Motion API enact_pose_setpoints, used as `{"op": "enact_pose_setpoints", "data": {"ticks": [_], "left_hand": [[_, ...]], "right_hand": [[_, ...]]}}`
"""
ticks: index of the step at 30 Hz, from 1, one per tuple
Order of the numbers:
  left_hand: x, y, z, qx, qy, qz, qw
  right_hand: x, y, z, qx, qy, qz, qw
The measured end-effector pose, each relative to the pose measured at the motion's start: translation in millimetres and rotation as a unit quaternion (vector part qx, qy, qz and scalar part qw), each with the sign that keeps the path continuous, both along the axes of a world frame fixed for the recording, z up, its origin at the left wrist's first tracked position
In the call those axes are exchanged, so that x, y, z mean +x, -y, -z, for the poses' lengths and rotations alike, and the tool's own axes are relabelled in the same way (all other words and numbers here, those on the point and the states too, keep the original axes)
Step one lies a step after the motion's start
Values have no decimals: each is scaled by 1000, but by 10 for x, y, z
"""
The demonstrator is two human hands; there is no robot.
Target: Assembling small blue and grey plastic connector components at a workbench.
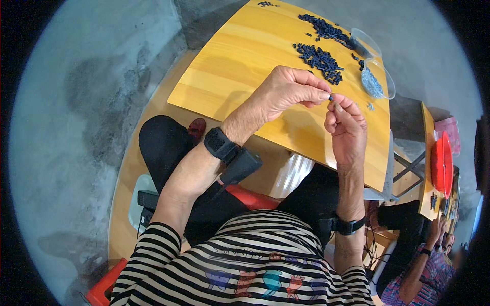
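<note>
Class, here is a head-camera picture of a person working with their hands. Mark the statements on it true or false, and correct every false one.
1. The left hand and right hand meet fingertip to fingertip at a small dark piece. True.
2. All the dark pieces are in bowls. False: many lie in heaps on the table.
3. Light-blue pieces lie in a clear bowl. True.
4. The person's sleeves are plain red. False: the sleeves have dark and light stripes.
5. Both wrists wear black straps. True.
6. The tabletop is dark blue. False: it is yellowish wood.
</note>
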State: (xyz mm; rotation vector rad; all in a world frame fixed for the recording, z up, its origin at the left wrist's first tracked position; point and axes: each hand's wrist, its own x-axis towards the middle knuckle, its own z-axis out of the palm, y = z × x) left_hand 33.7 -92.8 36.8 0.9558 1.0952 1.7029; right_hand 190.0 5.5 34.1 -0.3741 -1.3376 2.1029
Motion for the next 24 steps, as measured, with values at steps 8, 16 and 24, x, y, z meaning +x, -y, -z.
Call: {"op": "enact_pose_setpoints", "data": {"ticks": [8,16,24], "left_hand": [[100,-10,-36,39,-154,-81,984],[218,-23,-58,68,-198,-124,970],[304,-5,-133,83,-235,-154,956]], "right_hand": [[-3,145,-33,51,14,44,998],[-23,194,33,63,-24,60,996],[16,190,42,2,-68,33,997]]}}
